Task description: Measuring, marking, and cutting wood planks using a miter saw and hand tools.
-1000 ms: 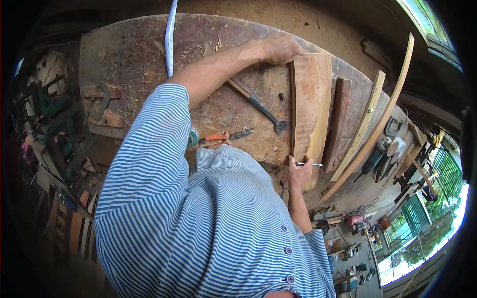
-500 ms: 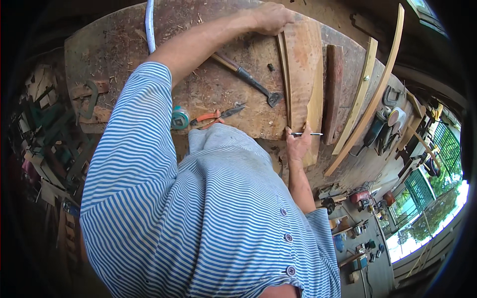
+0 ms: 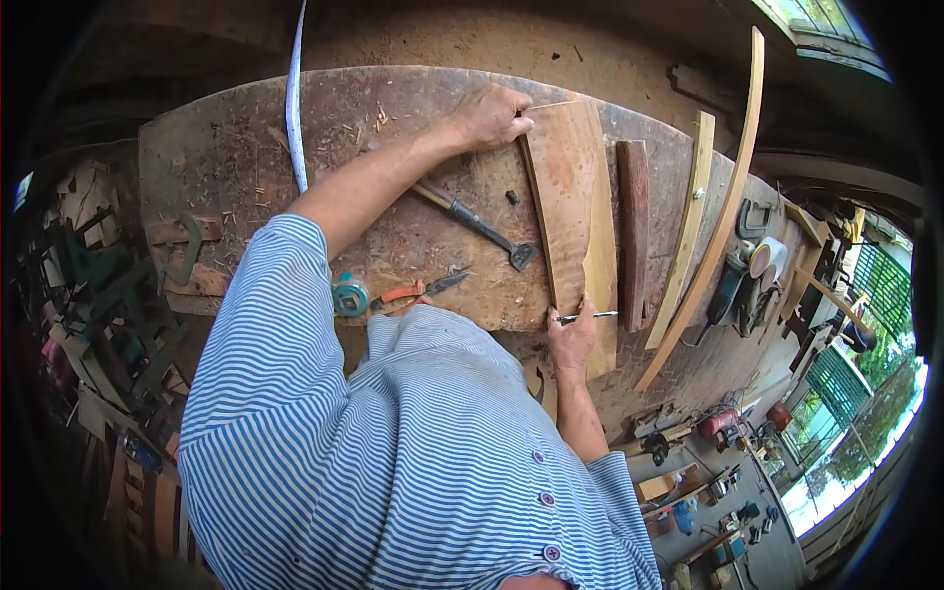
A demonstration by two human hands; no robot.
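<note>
A wide, flat wooden board (image 3: pixel 565 197) with a thin, darker left edge lies on the workbench (image 3: pixel 324 128). At its far left corner my left hand (image 3: pixel 492 116) is closed, fingers curled on the board's end. My right hand (image 3: pixel 572 344) is at the near end, thumb and fingers on either side of the board's edge, with a pen (image 3: pixel 595 316) held crosswise in it. Under the board's right side shows a paler plank (image 3: pixel 602 256). Left of the board lie a hammer-like tool with a flat metal head (image 3: pixel 521 256) and orange-handled pliers (image 3: pixel 423 290).
A dark red-brown wood block (image 3: pixel 634 231), a pale batten (image 3: pixel 685 226) and a long curved strip (image 3: pixel 716 236) lie to the right. Beyond them sit a clamp (image 3: pixel 755 219) and a power tool (image 3: pixel 730 285). A teal tape roll (image 3: pixel 349 295) rests near the bench's front edge.
The view has tilted, so the bench sits lower in the picture and its far edge shows. My left hand has come nearer and the board's left edge looks narrower. The pen stays in my right hand.
</note>
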